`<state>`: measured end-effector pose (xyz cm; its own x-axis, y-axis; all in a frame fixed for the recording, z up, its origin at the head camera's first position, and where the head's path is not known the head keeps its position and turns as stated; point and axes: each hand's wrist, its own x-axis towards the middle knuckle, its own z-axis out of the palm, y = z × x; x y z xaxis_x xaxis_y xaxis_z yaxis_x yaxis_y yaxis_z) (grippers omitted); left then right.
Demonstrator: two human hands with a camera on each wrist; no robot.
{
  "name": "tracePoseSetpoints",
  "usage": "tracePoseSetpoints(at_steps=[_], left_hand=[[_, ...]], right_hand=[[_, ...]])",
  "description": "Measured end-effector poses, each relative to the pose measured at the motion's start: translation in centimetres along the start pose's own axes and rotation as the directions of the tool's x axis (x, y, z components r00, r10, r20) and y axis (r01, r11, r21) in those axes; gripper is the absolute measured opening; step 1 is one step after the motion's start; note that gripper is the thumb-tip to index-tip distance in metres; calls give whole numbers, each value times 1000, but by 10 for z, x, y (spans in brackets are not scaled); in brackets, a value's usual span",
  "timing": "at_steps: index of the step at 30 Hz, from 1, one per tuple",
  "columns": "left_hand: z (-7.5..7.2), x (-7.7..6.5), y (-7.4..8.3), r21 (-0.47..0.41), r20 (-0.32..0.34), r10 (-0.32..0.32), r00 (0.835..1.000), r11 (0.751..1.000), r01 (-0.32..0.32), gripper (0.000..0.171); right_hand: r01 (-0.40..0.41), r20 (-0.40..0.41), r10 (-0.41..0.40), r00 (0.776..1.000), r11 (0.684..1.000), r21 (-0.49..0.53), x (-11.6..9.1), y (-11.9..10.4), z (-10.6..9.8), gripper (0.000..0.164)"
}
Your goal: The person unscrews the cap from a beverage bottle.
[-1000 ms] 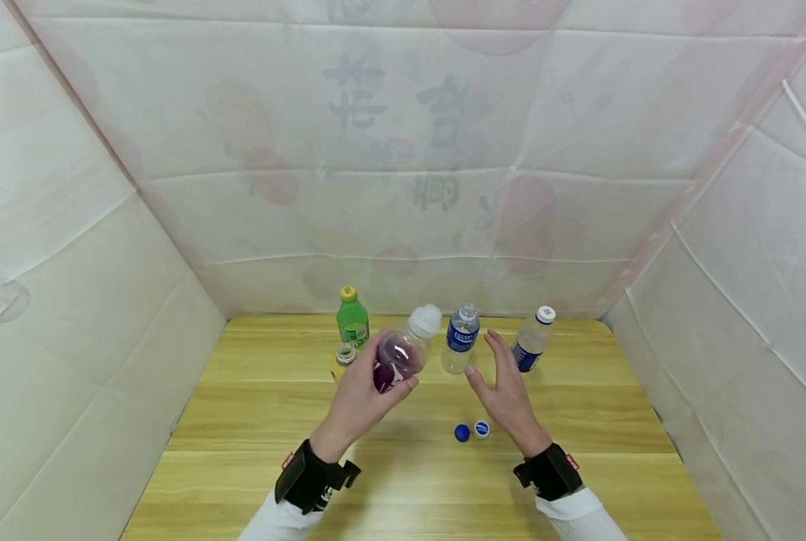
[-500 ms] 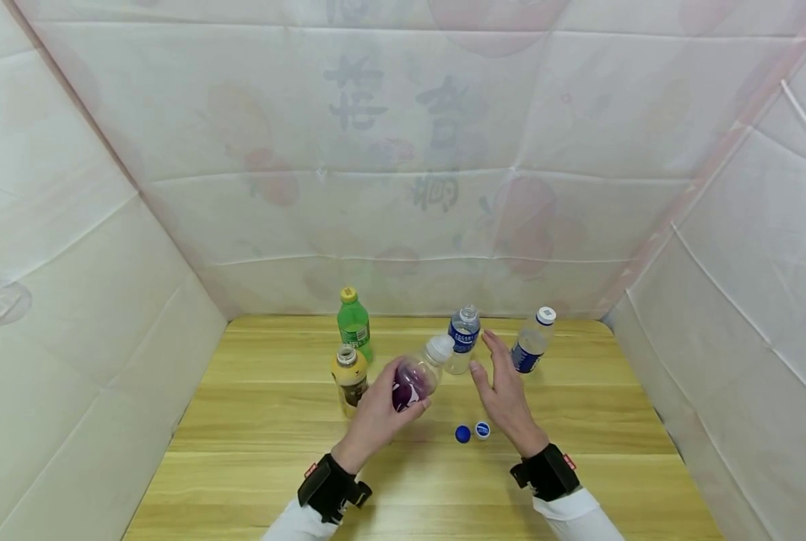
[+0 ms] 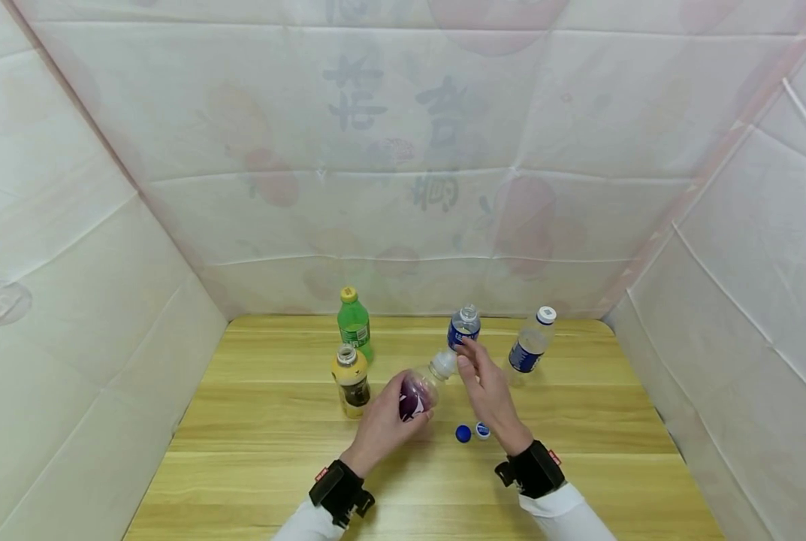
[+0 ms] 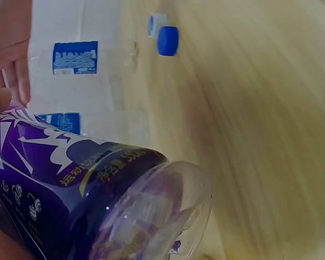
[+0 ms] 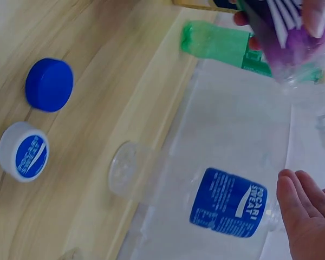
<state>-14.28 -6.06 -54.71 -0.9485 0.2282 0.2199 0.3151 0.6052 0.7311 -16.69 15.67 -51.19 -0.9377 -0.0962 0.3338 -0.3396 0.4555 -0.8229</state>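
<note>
My left hand grips a clear drink bottle with a purple label. The bottle is held off the table, tilted with its white cap toward my right hand. That right hand is close beside the cap, fingers extended and holding nothing; whether it touches the cap I cannot tell. In the left wrist view the bottle's clear base points at the camera. Behind the right hand stands an uncapped Pocari Sweat bottle, partly hidden in the head view. A blue cap and a white cap with a blue top lie below.
Left of my left hand stands an uncapped yellow-labelled bottle, with a green bottle with a yellow cap behind it. A white-capped, blue-labelled bottle stands at the right. White cloth walls enclose the wooden table.
My left hand has brought the purple-labelled bottle down and to the right, uncovering the yellow-labelled bottle. My right hand has shifted left toward the cap.
</note>
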Motion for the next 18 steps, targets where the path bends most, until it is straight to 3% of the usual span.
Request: tracePoseSetpoints(at_steps=[7, 18], left_hand=[[4, -2, -4, 16, -14, 6, 1000, 1000, -6, 79], [4, -4, -7, 32, 4, 1, 1000, 1000, -1, 81]], right_hand=[[-113, 9, 114, 993, 993, -40, 4, -9, 7, 52], [-153, -5, 153, 988, 981, -120, 6, -12, 9, 49]])
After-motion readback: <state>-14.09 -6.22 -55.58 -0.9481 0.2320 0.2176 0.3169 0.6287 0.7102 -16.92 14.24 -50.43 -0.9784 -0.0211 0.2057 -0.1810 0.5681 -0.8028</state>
